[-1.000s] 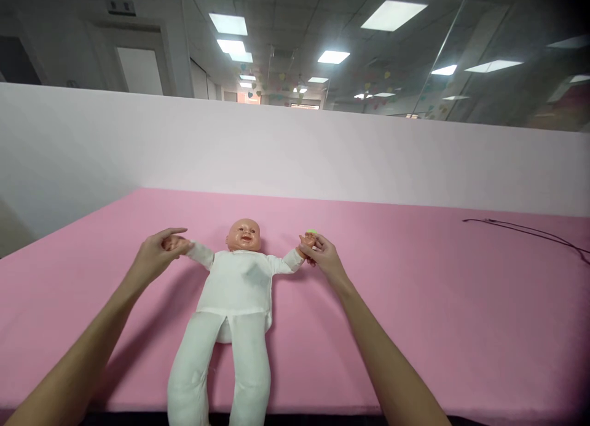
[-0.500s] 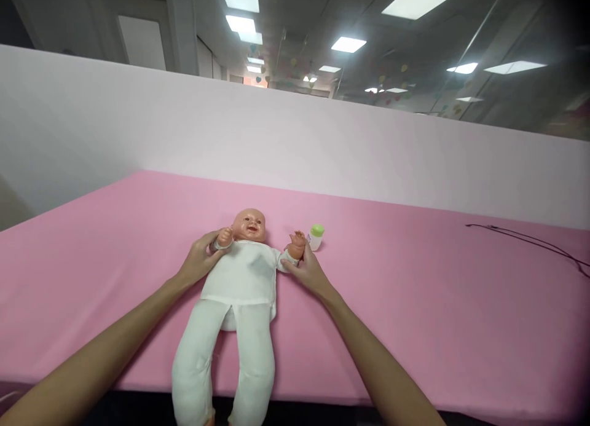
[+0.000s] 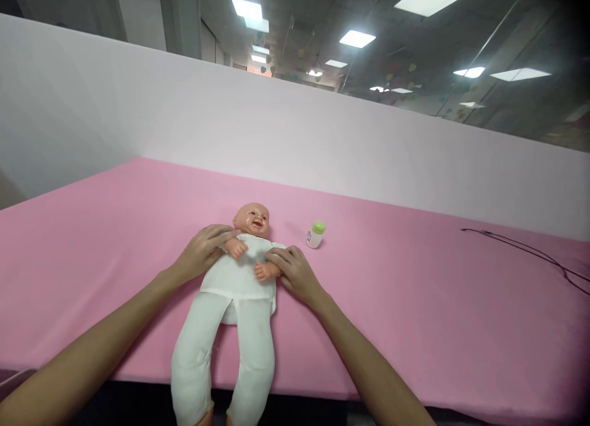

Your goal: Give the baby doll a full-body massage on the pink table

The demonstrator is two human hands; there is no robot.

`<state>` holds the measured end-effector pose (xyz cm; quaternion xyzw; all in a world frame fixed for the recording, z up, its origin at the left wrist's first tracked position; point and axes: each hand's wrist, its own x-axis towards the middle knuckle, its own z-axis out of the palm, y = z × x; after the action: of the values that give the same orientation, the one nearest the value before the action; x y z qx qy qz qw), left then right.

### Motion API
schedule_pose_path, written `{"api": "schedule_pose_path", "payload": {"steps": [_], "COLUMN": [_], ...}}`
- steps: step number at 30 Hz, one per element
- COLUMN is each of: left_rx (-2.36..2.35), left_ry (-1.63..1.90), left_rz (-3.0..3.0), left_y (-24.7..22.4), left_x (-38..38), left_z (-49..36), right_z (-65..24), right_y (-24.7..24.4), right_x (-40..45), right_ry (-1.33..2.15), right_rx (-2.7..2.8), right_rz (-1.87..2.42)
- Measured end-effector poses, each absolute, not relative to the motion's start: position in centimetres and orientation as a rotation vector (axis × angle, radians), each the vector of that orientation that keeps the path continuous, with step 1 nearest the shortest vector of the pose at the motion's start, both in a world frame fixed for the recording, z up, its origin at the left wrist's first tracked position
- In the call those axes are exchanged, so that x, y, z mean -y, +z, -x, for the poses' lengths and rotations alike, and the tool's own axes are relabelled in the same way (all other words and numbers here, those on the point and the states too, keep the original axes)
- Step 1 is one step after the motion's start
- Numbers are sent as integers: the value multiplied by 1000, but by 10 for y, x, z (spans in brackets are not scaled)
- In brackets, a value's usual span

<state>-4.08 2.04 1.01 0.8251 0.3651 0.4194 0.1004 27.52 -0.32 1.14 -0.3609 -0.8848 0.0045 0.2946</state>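
A baby doll [image 3: 242, 278] in a white top and trousers lies on its back, head away from me, its lower legs over the front edge of the pink surface. My left hand [image 3: 201, 251] is closed around the doll's arm on the left, its fingers near the doll's shoulder. On the other side, my right hand [image 3: 298, 275] grips the doll's other arm, fingers over the top. Both doll hands rest over its chest. Just beyond my right hand stands a small clear bottle [image 3: 316, 236] with a green cap, touched by neither hand.
The pink-covered table [image 3: 405, 303] spreads out to both sides. A white partition [image 3: 295, 131] rises along its back. Thin dark cables [image 3: 520, 243] lie at the far right. Ceiling lights show beyond the partition.
The doll's arms have come from spread out beside its head and body to folded inward over the chest. Both my hands moved inward with them, and the view shifted slightly.
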Motion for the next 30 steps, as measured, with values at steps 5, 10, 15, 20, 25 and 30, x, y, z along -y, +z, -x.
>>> {"api": "schedule_pose_path", "payload": {"steps": [5,10,15,20,25,30], "left_rx": [-1486,-1344,-1167,-967,-934,-1158], "left_ry": [1601,1607,1536,1255,1215,1392], "left_rz": [-1583,-1224,-1465,-2292,-2532,-2177], "left_y": [4,-1,3,10,7,2], "left_x": [-21,-33,-33,-24,-22,-21], "left_z": [37,46,48,45,43,38], "right_z": [-275,-282,-286,-286,-282,-281], "right_y": [8,6,7,10,6,7], "right_x": [-3,-11,-9,-3,0,-2], "right_ry": [582,638,590,52,-177,224], "right_rx": [1570,1569,1813,2297,2419,2205], "right_rz": [1185,1257,1167,979,914,1027]}}
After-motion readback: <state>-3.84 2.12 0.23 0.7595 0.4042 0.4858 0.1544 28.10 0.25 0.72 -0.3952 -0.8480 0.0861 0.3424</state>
